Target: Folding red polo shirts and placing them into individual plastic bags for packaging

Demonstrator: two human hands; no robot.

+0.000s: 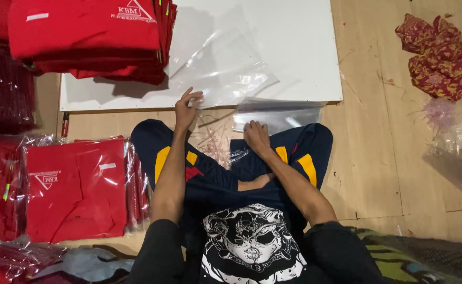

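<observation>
The wooden floor (388, 173) carries everything here, and the person sits cross-legged on it in dark trousers with yellow patches, so all the work lies within arm's reach. Laid flat just beyond the knees is a white board (304, 47), a smooth surface that serves in place of a counter.

On its far left corner rests a stack of folded red shirts (89, 37), unwrapped and close enough to draw from. To the near left, on the floor beside the person's knee, lies a pile of red shirts already in clear bags (76, 186) — kept apart from the bare ones, it seems, so the two lots do not mix. Far right, well apart, sits a crumpled red patterned cloth (438, 55), with loose scraps of clear plastic (454, 144) below it.

On the board's near edge lies a clear plastic bag (220, 73). The left hand (188, 108) touches its near corner with fingers spread and slightly curled, pinching or lifting the film — I cannot tell which. The right hand (256, 137) rests low on the knee, fingers relaxed and holding nothing, just beside a sheaf of further clear bags (278, 115) that overhangs the board's edge.
</observation>
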